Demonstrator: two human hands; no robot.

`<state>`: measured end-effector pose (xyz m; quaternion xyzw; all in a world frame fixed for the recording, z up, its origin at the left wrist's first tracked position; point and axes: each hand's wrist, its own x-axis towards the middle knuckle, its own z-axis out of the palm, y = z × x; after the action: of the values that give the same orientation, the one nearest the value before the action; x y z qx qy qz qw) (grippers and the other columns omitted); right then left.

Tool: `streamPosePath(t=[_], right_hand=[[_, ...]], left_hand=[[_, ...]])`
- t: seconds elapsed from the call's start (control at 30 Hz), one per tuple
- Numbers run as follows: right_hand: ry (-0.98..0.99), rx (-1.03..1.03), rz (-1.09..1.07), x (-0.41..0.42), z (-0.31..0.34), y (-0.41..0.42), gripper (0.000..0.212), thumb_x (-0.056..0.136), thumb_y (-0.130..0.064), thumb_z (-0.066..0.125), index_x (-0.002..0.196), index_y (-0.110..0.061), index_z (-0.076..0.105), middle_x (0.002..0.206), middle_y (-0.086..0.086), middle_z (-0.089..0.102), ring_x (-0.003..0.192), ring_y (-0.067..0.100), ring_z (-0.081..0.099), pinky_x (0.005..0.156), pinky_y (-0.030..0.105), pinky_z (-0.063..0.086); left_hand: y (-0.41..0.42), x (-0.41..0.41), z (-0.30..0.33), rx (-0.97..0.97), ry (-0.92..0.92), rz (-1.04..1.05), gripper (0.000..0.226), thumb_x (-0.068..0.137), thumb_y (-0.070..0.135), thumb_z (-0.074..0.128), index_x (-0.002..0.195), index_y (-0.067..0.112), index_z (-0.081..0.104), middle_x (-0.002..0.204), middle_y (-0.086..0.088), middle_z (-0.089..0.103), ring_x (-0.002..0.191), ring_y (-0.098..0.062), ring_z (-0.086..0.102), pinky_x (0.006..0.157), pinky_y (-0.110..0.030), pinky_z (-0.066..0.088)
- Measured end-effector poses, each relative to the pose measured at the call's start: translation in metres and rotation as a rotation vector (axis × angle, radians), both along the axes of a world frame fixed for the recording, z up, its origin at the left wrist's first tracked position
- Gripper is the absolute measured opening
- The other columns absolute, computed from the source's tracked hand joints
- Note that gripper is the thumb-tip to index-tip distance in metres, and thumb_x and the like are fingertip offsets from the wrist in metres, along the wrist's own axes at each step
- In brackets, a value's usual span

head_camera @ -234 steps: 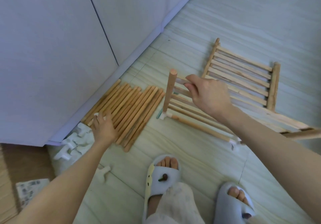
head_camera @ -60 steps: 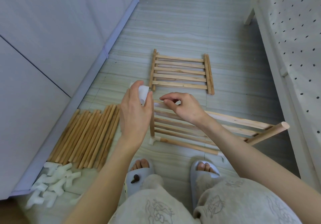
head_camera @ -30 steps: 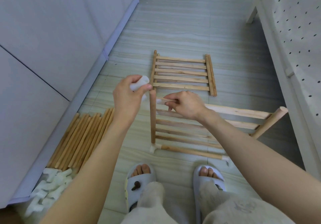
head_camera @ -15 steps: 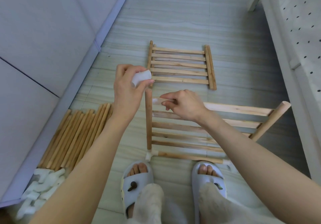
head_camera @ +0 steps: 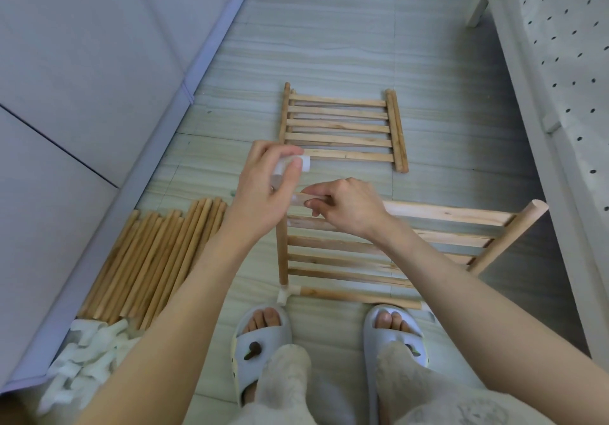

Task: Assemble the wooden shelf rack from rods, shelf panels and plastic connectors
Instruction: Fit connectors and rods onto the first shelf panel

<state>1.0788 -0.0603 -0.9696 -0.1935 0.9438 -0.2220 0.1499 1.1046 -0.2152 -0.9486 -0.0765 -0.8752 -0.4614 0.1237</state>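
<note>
Pale wood-grain tiled floor [head_camera: 329, 45] under soft, even light; grey cabinet panels [head_camera: 99, 62] along one side, white dotted bedding [head_camera: 566, 62] on the opposite side.

Two shelf panels [head_camera: 341, 128] are seen: one flat on the far floor, one [head_camera: 379, 250] near, in the frame. Two upright rods [head_camera: 281, 253] stand at its left and right [head_camera: 507, 236]. At left lie about fifteen loose rods [head_camera: 155, 260]. The white connectors [head_camera: 85, 358] in the near-left heap cannot be counted exactly.

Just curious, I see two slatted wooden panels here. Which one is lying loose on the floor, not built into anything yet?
The far shelf panel, lying flat beyond the hands. The near shelf panel already has upright rods and white connectors at its corners.
</note>
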Motion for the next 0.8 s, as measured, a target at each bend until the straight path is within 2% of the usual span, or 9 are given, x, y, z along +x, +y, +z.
streamPosePath(t=[0.1,0.17,0.27,0.37,0.43,0.5,0.6,0.7,0.8], right_hand=[[0.011,0.006,0.0,0.002,-0.001,0.0,0.026,0.096,-0.037,0.045,0.117,-0.043,0.06,0.096,-0.009,0.071,0.101,0.02,0.06,0.083,0.035,0.046],[0.021,0.013,0.005,0.003,-0.001,0.0,0.026,0.097,-0.037,0.044,0.117,-0.043,0.059,0.097,-0.009,0.071,0.101,0.021,0.06,0.083,0.034,0.046],[0.03,0.023,0.008,0.003,-0.001,-0.001,0.027,0.097,-0.037,0.043,0.118,-0.043,0.059,0.099,-0.008,0.071,0.101,0.022,0.06,0.083,0.035,0.046],[0.032,0.035,0.0,0.004,-0.001,0.0,0.029,0.097,-0.038,0.043,0.121,-0.042,0.057,0.102,-0.007,0.071,0.104,0.023,0.059,0.084,0.035,0.046],[0.045,0.038,0.003,0.006,0.0,-0.001,0.029,0.097,-0.038,0.043,0.122,-0.042,0.057,0.103,-0.007,0.071,0.104,0.023,0.059,0.084,0.035,0.046],[0.057,0.045,0.009,0.009,0.0,-0.001,0.029,0.097,-0.039,0.042,0.123,-0.042,0.057,0.103,-0.006,0.071,0.104,0.024,0.059,0.083,0.035,0.046],[0.072,0.053,0.011,0.012,0.001,-0.001,0.03,0.097,-0.038,0.042,0.124,-0.04,0.056,0.107,-0.003,0.07,0.105,0.026,0.059,0.082,0.035,0.046],[0.088,0.067,0.01,0.016,0.004,0.0,0.031,0.098,-0.037,0.043,0.126,-0.039,0.055,0.108,-0.001,0.07,0.105,0.027,0.059,0.08,0.035,0.046],[0.1,0.068,0.016,0.021,0.006,-0.002,0.032,0.097,-0.036,0.044,0.127,-0.039,0.055,0.109,-0.001,0.07,0.105,0.027,0.059,0.078,0.035,0.046]], left_hand=[[0.005,0.001,0.003,0.376,-0.226,0.064,0.029,0.099,0.025,0.036,0.097,0.021,0.064,0.094,0.018,0.06,0.096,-0.001,0.056,0.087,-0.031,0.044],[0.006,-0.001,0.005,0.479,-0.256,0.083,0.031,0.1,0.016,0.036,0.09,0.021,0.065,0.09,0.017,0.061,0.091,-0.003,0.055,0.081,-0.029,0.046],[0.005,-0.003,0.004,0.568,-0.271,0.06,0.028,0.096,0.015,0.037,0.085,0.019,0.062,0.093,0.006,0.06,0.084,-0.008,0.054,0.071,-0.022,0.045],[0.004,-0.003,0.002,0.554,-0.301,0.02,0.028,0.092,0.011,0.031,0.084,0.017,0.057,0.089,0.0,0.059,0.073,-0.007,0.056,0.069,-0.032,0.045],[0.005,-0.001,0.002,0.544,-0.304,0.013,0.029,0.093,0.007,0.029,0.085,0.016,0.055,0.09,0.0,0.057,0.074,-0.007,0.056,0.072,-0.035,0.046],[0.006,0.002,0.003,0.553,-0.299,0.003,0.024,0.087,0.017,0.03,0.085,0.015,0.054,0.091,0.0,0.056,0.077,-0.01,0.054,0.072,-0.026,0.047],[0.008,0.006,0.003,0.539,-0.286,-0.015,0.024,0.082,0.022,0.029,0.086,0.016,0.052,0.089,0.002,0.054,0.071,-0.001,0.052,0.065,-0.014,0.043],[0.008,0.01,0.003,0.517,-0.278,-0.02,0.024,0.083,0.023,0.028,0.086,0.017,0.051,0.088,0.004,0.053,0.069,0.003,0.05,0.065,-0.012,0.041],[0.005,0.013,0.003,0.481,-0.299,-0.023,0.024,0.084,0.024,0.028,0.086,0.023,0.052,0.088,0.008,0.054,0.079,-0.002,0.05,0.07,-0.019,0.041]])
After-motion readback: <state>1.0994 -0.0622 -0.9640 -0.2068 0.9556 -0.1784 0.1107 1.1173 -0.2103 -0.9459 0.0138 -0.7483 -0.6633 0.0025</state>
